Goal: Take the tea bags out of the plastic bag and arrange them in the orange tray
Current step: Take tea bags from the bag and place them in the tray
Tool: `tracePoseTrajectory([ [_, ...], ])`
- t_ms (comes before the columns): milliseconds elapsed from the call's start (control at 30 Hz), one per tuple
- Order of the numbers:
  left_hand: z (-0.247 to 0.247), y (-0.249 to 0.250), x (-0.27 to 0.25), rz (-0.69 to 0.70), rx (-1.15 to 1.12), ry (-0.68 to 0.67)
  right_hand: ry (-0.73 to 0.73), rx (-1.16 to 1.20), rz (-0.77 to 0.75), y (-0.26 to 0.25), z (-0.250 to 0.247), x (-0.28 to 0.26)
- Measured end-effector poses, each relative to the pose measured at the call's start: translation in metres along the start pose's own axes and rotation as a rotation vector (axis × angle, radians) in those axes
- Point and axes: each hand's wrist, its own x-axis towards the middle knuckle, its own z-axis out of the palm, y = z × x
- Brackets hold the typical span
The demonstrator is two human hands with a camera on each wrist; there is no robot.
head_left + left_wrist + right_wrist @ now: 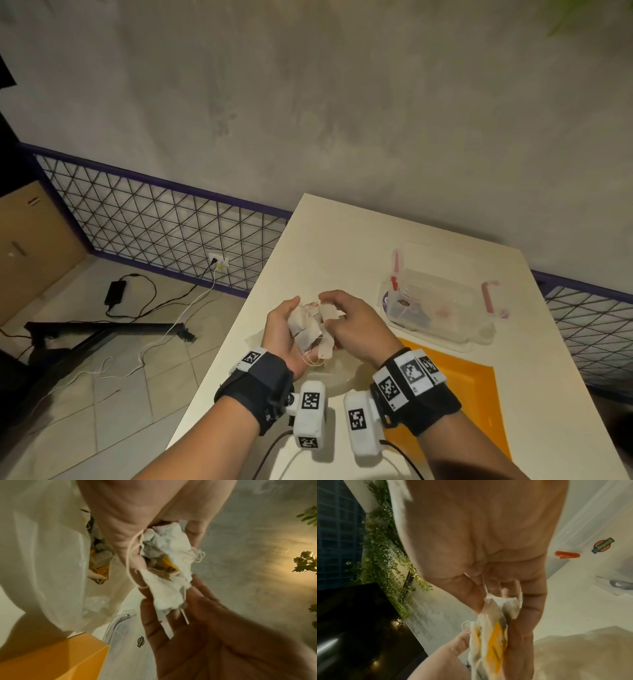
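Observation:
A crumpled bunch of tea bags [308, 329] with loose strings and yellow tags hangs above the white table [342, 246], held between both hands. My left hand [279, 329] cups the bunch from the left, thumb against it. My right hand [352, 325] pinches the tea bags [494, 622] from the right, and its fingers curl round the tea bags [168, 555]. The clear plastic bag [51, 554] lies slack on the table under the hands. The orange tray [462, 387] sits flat at the near right, under my right wrist.
A clear plastic box [442, 301] with red latches stands behind the tray. The table's left edge [239, 318] drops to a tiled floor with cables. A wire fence and a grey wall stand behind.

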Motion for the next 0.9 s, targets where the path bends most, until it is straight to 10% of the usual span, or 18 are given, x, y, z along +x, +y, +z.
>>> tracePoseTrajectory([
  [900, -0.004, -0.001, 0.013, -0.126, 0.022, 0.013, 0.418, 0.127, -0.020, 0.040, -0.034, 0.017],
])
